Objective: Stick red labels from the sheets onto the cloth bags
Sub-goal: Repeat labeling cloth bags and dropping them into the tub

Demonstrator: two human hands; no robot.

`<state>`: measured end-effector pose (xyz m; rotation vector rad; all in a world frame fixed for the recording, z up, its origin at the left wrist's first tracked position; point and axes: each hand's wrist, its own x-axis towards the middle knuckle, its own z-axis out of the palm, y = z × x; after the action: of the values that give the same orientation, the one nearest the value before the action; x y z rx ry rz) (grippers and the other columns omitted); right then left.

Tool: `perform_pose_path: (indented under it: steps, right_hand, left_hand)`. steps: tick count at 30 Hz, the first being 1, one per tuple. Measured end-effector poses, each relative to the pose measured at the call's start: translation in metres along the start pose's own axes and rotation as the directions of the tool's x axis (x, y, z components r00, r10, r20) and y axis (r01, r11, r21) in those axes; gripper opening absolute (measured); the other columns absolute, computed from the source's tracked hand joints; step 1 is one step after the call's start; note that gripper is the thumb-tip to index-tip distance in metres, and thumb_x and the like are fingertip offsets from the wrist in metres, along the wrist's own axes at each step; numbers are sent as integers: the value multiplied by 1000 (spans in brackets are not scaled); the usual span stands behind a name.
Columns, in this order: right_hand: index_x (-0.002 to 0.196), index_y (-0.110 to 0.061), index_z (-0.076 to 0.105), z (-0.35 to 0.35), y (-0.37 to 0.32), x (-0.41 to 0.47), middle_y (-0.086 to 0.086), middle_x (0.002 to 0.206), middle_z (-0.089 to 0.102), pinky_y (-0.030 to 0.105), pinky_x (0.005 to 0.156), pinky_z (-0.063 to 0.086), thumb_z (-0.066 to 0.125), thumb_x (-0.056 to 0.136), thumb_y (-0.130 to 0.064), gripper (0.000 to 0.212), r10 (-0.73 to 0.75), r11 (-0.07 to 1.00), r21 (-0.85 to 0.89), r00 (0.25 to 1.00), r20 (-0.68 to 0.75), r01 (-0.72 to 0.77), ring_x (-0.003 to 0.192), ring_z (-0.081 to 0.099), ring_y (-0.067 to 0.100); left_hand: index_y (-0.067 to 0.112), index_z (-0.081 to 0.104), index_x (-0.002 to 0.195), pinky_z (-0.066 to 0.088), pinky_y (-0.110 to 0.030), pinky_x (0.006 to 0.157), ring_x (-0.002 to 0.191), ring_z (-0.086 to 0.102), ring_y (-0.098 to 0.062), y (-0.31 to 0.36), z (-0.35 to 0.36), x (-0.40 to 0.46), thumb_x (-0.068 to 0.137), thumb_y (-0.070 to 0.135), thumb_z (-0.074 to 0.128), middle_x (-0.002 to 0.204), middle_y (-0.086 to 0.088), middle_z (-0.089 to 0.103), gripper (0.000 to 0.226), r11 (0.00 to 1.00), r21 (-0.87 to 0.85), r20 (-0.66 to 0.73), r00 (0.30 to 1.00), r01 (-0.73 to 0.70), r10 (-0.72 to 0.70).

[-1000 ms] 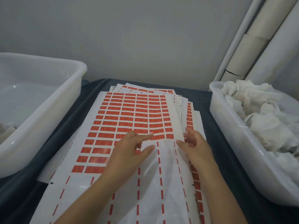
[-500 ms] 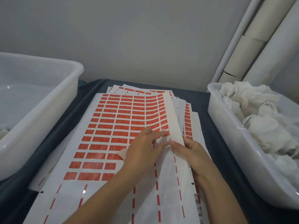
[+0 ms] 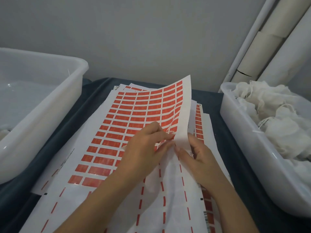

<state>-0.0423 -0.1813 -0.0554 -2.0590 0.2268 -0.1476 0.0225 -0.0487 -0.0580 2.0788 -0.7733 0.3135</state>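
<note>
We found the top white backing sheet of red rectangular labels (image 3: 134,118) on the stack at mid-bench, its right edge now lifted and curled upward where a second ago it lay flat. The left hand (image 3: 144,148) had moved in, fingertips pinching at a label by that edge; the right hand (image 3: 195,158) held the raised edge from beneath. We judged a label was being peeled. The white cloth bags (image 3: 276,121) lay untouched in the translucent plastic tub (image 3: 239,132) at right.
</note>
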Motion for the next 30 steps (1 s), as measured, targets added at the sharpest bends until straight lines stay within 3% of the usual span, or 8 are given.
perform_pose_path:
  steps: [6,12,15,19,23,26,28,30]
  right_hand:
    - [107,-50,40,1,0,-1,-16,134,48,42,103,44,46,76,-51,31,-15,1000,-25,1000,26,16,120,49,11]
    - [108,-48,42,0,-1,0,-16,133,49,42,101,45,47,75,-51,34,-18,1000,-3,999,31,18,118,51,10]
    - [104,-51,43,-1,0,2,-22,127,51,32,96,49,48,77,-52,28,-16,1000,-4,1000,15,16,113,53,7]
    - [99,-51,45,-3,5,6,-40,101,48,4,65,45,62,83,-42,26,30,999,30,998,-54,-28,89,56,-6]
    - [112,-50,38,-4,9,9,-32,108,45,26,86,49,65,81,-42,42,130,991,41,984,-123,-126,97,51,-4]
    - [125,-44,36,0,8,10,-22,130,43,34,100,41,64,79,-47,53,97,985,-113,960,-262,-130,117,45,5]
    - [114,-41,49,-1,4,8,-22,127,47,20,91,42,60,75,-53,43,30,988,-135,938,-345,-82,116,49,8]
    - [87,-37,65,-4,-3,5,-24,90,62,8,67,44,55,67,-60,32,148,986,108,970,-192,-129,86,61,7]
  left_hand:
    - [19,72,102,41,0,72,83,48,15,-3,-5,0,72,38,59,78,29,50,39,972,-194,60,991,129,-120]
    - [21,72,102,42,-2,67,83,49,13,-1,-5,1,69,43,56,77,27,52,44,957,-226,62,983,180,-170]
    - [26,70,96,43,-4,63,80,52,4,0,-2,-1,77,33,65,80,28,49,21,974,-144,-44,982,175,-183]
    - [34,57,83,42,-1,61,71,52,1,-1,-4,0,79,27,68,82,29,46,14,967,-103,-213,945,232,-249]
    - [43,54,71,39,3,61,78,53,8,2,-19,2,77,26,68,77,23,54,23,940,-246,-307,901,236,-307]
    - [45,57,72,40,1,59,81,53,8,8,-25,-6,76,31,65,73,19,59,16,926,-330,-290,914,182,-283]
    - [46,58,75,41,0,59,81,54,7,12,-27,-13,71,39,60,74,20,59,8,932,-336,-268,935,136,-233]
    - [45,58,80,41,0,60,80,53,6,12,-27,-19,71,37,60,71,22,54,12,961,-271,-254,959,53,-124]
